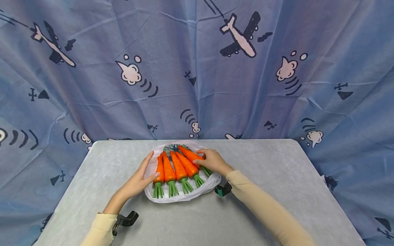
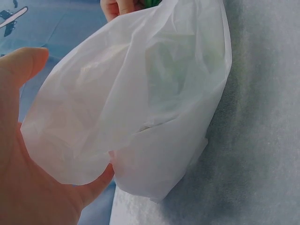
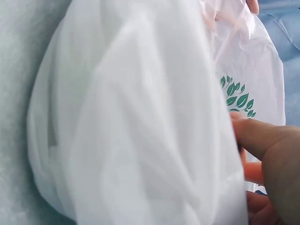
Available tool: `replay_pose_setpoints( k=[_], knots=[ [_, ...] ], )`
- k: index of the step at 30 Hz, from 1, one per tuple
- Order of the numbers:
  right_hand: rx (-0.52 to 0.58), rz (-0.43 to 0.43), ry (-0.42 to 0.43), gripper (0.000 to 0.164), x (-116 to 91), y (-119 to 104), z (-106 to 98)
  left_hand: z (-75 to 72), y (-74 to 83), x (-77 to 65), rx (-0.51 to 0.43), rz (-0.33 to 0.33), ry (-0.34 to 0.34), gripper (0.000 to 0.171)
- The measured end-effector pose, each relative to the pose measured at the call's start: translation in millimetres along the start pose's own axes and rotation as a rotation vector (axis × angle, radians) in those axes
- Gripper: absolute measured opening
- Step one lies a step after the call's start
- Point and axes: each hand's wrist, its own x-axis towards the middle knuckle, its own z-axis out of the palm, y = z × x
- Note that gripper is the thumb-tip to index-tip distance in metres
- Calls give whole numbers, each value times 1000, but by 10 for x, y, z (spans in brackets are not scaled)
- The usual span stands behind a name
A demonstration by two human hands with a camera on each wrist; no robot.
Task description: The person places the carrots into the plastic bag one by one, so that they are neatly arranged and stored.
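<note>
Several orange carrots [image 1: 169,169] with green stem ends lie fanned side by side on a white plastic bag [image 1: 166,200], whose edges stand up around them. My left hand [image 1: 138,179] is at the bag's left side, fingers stretched along the outside and thumb over the leftmost carrot [image 1: 159,167]. With thumb and fingers, my right hand [image 1: 213,161] grips the rightmost carrot [image 1: 188,153], covering part of it. In the left wrist view the bag's wall [image 2: 154,103] hides the carrots; in the right wrist view the bag [image 3: 140,108] covers most of the picture.
The bag lies on a light grey table [image 1: 120,160] with rounded far corners. Behind hangs a blue curtain [image 1: 172,68] with airplane prints. Green leaf print [image 3: 241,99] shows on the bag. A dark wrist device [image 1: 127,218] sits on the left wrist, another [image 1: 223,189] on the right.
</note>
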Motion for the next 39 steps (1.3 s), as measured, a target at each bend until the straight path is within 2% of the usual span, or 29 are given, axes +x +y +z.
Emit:
replay_pose_setpoints(
  k=[11,19,30,39],
  knots=[
    [5,-7,-28,45,-51,52,-8,-16,7,-3,2,3,3,87],
    [54,-20,-55,43,-69,119,-22,-21,5,2,-1,1,2,86],
    [101,-38,-20,44,-94,122,9,-9,-14,1,-2,13,2,85],
    [88,-27,-14,47,-137,115,11,-6,-20,-10,-3,8,2,85]
  ],
)
